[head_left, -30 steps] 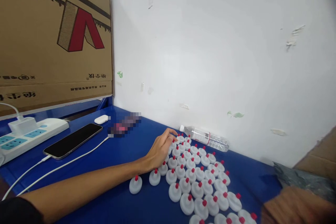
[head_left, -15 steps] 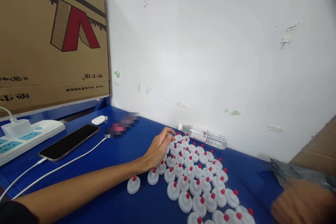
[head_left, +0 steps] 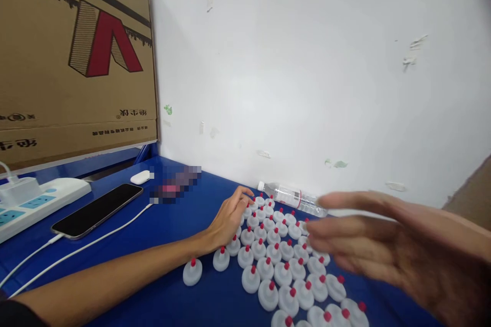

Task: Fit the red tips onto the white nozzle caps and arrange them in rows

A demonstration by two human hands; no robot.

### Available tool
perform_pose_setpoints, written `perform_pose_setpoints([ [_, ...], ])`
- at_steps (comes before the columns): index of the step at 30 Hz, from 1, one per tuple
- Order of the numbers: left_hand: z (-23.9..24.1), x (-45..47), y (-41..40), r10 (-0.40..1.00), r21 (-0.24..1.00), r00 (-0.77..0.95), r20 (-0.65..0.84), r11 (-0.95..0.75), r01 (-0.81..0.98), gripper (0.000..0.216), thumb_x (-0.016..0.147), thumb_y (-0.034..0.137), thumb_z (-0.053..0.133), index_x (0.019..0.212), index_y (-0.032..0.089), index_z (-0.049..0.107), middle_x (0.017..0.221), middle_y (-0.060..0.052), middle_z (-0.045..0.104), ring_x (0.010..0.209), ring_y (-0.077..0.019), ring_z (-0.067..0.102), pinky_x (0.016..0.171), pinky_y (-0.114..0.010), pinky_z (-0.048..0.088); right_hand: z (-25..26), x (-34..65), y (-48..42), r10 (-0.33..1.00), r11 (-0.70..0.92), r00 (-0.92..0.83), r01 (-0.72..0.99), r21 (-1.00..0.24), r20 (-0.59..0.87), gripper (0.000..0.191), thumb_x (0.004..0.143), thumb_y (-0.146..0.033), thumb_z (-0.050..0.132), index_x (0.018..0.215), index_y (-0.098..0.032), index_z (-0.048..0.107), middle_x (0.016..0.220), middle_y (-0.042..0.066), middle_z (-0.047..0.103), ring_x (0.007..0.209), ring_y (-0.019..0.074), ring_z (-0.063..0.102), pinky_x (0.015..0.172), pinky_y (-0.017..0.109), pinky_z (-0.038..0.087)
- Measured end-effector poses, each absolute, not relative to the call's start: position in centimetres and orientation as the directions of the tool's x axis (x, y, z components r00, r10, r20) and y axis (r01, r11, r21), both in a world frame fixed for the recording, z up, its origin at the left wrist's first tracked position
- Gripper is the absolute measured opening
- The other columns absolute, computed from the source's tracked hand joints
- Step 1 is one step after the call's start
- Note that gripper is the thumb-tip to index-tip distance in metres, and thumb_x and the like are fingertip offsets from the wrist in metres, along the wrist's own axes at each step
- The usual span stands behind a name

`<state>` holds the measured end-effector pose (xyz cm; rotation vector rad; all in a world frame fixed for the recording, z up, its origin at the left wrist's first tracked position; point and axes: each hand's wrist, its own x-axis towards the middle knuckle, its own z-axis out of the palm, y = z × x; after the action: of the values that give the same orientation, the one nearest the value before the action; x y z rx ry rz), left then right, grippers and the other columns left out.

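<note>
Several white caps with red tips (head_left: pixel 282 273) stand in rows on the blue table (head_left: pixel 172 225). My left hand (head_left: pixel 229 216) rests against the far left edge of the cluster, fingers curled loosely, its fingertips touching the caps at the far end. My right hand (head_left: pixel 387 245) hovers in front of the camera above the right side of the caps. It is blurred by motion, with its fingers stretched out and apart and nothing in them.
A clear plastic bottle (head_left: pixel 291 197) lies by the white wall. A phone (head_left: pixel 97 203) on a white cable, a small white case (head_left: pixel 140 177) and a power strip (head_left: pixel 34 200) sit at the left. A large cardboard box (head_left: pixel 72 56) stands behind them.
My right hand has come up from the lower right corner and swung left over the caps, fingers spread. My left hand has stayed at the cluster's edge.
</note>
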<state>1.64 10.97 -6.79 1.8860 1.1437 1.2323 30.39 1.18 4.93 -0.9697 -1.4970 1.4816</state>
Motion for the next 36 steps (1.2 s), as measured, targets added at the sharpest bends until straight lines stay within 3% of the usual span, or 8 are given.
perform_pose_setpoints([
  [6,-7.0,1.8,11.2,0.891,0.832,0.198,0.409,-0.453,0.320,0.030,0.105,0.039,0.031,0.115,0.024,0.055,0.104,-0.002,0.070,0.102,-0.0225,0.062,0.093,-0.036,0.039,8.4,27.4,2.1,0.902,-0.140,-0.426,-0.126,-0.982,-0.074,0.039,0.094,-0.045,0.062,0.127,-0.027,0.070,0.126,0.010,0.072,0.124,0.0335,0.064,0.103,0.043,0.056],
  [11,-7.2,1.8,11.3,0.896,0.836,0.196,0.400,-0.444,0.324,0.029,0.105,0.038,0.031,0.115,0.025,0.054,0.105,-0.001,0.070,0.100,-0.0225,0.062,0.091,-0.036,0.039,7.6,27.7,2.5,0.923,-0.127,-0.379,-0.133,-0.983,-0.068,0.035,0.091,-0.035,0.071,0.125,-0.025,0.070,0.121,0.009,0.075,0.124,0.0283,0.065,0.105,0.032,0.054],
  [16,-7.3,1.8,11.5,0.895,0.832,0.196,0.401,-0.445,0.331,0.030,0.105,0.039,0.029,0.115,0.026,0.054,0.105,-0.001,0.070,0.099,-0.0228,0.061,0.090,-0.036,0.039,8.1,27.1,2.0,0.936,-0.085,-0.346,-0.027,-0.996,-0.070,0.048,0.079,-0.031,0.084,0.125,-0.030,0.068,0.122,0.008,0.074,0.122,0.0279,0.066,0.105,0.035,0.054],
  [21,-7.4,1.8,11.7,0.895,0.832,0.198,0.399,-0.444,0.332,0.031,0.105,0.040,0.029,0.116,0.027,0.055,0.107,0.000,0.071,0.103,-0.0235,0.062,0.092,-0.037,0.039,8.6,26.7,1.7,0.953,-0.018,-0.302,0.071,-0.997,-0.038,0.057,0.067,-0.031,0.092,0.118,-0.028,0.069,0.117,0.008,0.074,0.109,0.0276,0.070,0.095,0.038,0.057],
  [26,-7.5,1.8,11.8,0.896,0.836,0.200,0.397,-0.443,0.325,0.030,0.104,0.038,0.030,0.115,0.027,0.055,0.109,0.000,0.071,0.104,-0.0236,0.062,0.092,-0.037,0.040,8.0,26.9,2.0,0.953,0.063,-0.303,0.138,-0.988,0.019,0.058,0.069,-0.038,0.091,0.121,-0.030,0.067,0.127,0.007,0.068,0.101,0.0243,0.070,0.088,0.035,0.057],
  [36,-7.7,1.8,11.9,0.899,0.842,0.196,0.391,-0.435,0.319,0.032,0.104,0.041,0.029,0.116,0.026,0.055,0.108,-0.002,0.072,0.105,-0.0243,0.063,0.094,-0.038,0.041,8.1,26.6,1.7,0.963,0.160,-0.249,0.204,-0.966,0.107,0.062,0.064,-0.044,0.090,0.119,-0.031,0.065,0.117,0.004,0.059,0.083,0.0200,0.070,0.070,0.029,0.055],
])
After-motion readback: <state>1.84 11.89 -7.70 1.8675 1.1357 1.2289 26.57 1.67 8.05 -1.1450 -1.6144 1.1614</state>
